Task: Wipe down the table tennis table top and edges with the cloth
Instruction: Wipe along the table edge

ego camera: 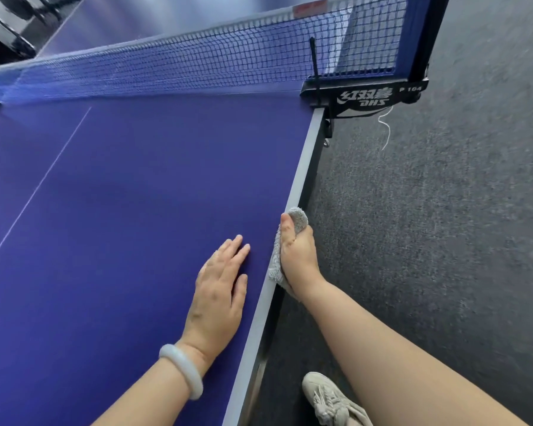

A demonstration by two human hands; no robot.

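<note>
The blue table tennis table (130,186) fills the left of the head view, and its grey side edge (305,161) runs diagonally down to the bottom middle. My right hand (299,253) grips a grey fluffy cloth (299,217) and holds it wrapped against that side edge, thumb on top. My left hand (220,290) lies flat on the blue top just inside the edge, fingers straight, a pale bangle on the wrist.
The net (197,59) spans the table ahead, held by a black clamp post (363,96) at the edge with a white string hanging from it. Dark grey carpet (443,226) lies to the right. My beige shoe (330,401) stands beside the table's frame.
</note>
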